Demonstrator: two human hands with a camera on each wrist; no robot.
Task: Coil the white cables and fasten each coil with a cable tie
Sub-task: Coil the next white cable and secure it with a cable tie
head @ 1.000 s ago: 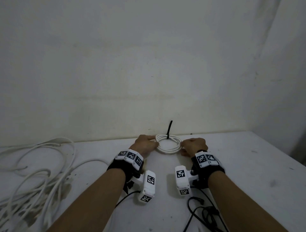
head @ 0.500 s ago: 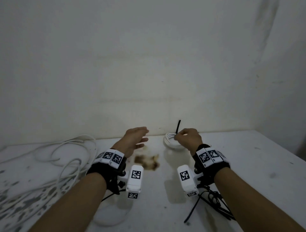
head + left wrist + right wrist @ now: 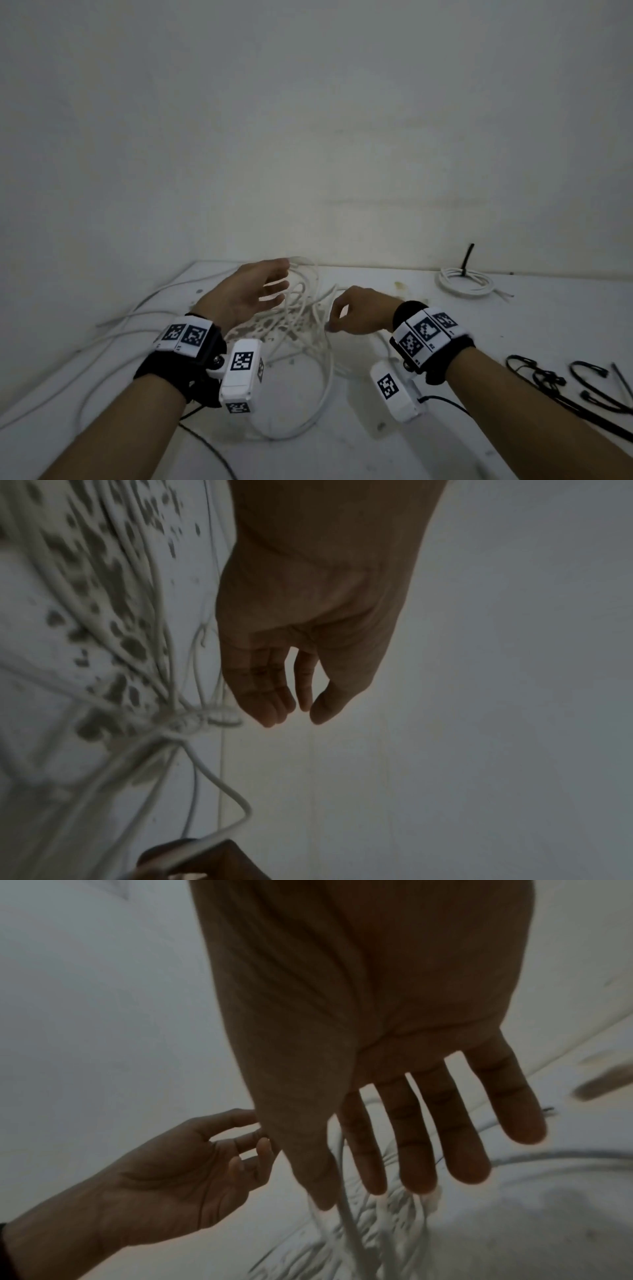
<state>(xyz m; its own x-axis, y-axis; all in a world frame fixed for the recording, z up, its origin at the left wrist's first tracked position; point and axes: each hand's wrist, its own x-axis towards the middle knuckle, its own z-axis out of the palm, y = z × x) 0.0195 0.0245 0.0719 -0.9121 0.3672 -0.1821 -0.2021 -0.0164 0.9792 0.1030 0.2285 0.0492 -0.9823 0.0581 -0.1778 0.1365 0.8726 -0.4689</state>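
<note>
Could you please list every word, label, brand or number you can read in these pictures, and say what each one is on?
None: no word, brand or number can be read in any view.
Wrist bands: black-and-white square code patterns, with tiny marks at the edges too small to read.
White camera boxes: the same kind of code squares, no letters.
White cables, tied coil and table: no print visible.

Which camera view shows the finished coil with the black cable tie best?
The head view: the finished coil lies whole at the table's far right, with the black cable tie standing up from it. The left wrist view does not show it. In the right wrist view I cannot identify it.
</note>
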